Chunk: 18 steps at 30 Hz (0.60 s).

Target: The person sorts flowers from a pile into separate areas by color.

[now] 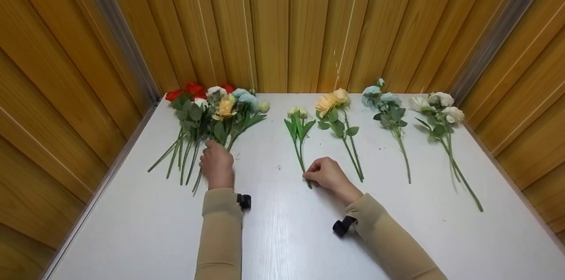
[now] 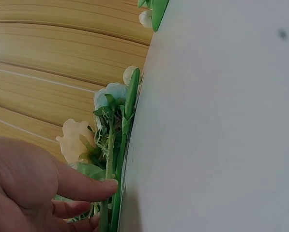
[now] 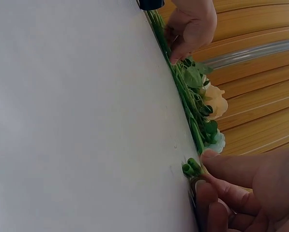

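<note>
At the left of the table, my left hand (image 1: pixel 217 163) grips the stems of a mixed flower bunch, with a peach-yellow flower (image 1: pixel 225 107), a blue flower (image 1: pixel 245 97) and a pale tulip bud (image 1: pixel 264 106) at its head. In the left wrist view the thumb (image 2: pixel 93 186) lies across the green stems (image 2: pixel 109 159), close to the tabletop. My right hand (image 1: pixel 327 174) pinches the lower stems of pale tulips (image 1: pixel 300 127), whose heads point toward the back wall. Their cut stem ends (image 3: pixel 190 167) show between thumb and fingers in the right wrist view.
Red flowers (image 1: pixel 194 89) lie at the left bunch's outer side. To the right, along the white table (image 1: pixel 282 236), lie yellow roses (image 1: pixel 333 102), blue flowers (image 1: pixel 382 96) and white roses (image 1: pixel 441 102). Wood-look panels (image 1: pixel 304 28) enclose the back and sides.
</note>
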Each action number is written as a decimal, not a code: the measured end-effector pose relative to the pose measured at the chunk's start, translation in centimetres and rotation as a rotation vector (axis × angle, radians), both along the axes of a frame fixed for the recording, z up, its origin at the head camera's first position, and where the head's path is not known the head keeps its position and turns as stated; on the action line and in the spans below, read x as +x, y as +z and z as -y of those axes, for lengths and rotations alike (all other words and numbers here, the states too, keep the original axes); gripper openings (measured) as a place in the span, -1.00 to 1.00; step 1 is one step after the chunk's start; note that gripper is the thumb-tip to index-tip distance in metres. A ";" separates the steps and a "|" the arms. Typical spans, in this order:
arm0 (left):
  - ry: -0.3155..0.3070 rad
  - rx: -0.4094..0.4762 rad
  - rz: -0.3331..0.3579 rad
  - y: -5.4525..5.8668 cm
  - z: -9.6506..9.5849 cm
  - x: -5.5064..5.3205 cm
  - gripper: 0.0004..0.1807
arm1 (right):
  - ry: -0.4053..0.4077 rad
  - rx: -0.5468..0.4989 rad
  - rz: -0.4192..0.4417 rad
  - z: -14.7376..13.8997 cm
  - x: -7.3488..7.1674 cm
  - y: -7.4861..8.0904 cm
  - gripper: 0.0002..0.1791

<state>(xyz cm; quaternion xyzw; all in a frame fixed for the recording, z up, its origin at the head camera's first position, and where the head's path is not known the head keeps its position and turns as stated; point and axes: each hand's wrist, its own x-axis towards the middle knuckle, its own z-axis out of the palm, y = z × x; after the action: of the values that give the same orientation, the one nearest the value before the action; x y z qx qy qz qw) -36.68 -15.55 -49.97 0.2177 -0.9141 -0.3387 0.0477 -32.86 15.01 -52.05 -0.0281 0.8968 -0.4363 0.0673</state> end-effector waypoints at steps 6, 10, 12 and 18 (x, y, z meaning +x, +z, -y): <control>-0.005 0.064 0.004 0.3 0.4 0.3 -0.45 | 0.014 0.009 -0.001 -0.1 0.1 0.1 -0.83; -0.003 0.140 0.026 1.1 0.7 0.2 -0.36 | 0.017 0.008 0.006 -0.1 0.1 0.2 -0.84; -0.011 0.157 0.057 1.7 1.0 0.0 -0.28 | 0.019 0.008 0.005 -0.1 0.0 0.2 -0.85; -0.050 0.119 0.053 2.9 1.3 0.0 -0.54 | 0.023 0.002 0.016 0.0 0.0 0.1 -0.84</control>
<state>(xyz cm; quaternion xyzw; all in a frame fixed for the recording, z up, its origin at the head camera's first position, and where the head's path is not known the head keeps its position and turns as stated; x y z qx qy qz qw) -36.70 -16.81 -47.12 0.2062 -0.8984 -0.3878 0.0021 -32.81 15.03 -51.90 -0.0347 0.8964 -0.4348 0.0794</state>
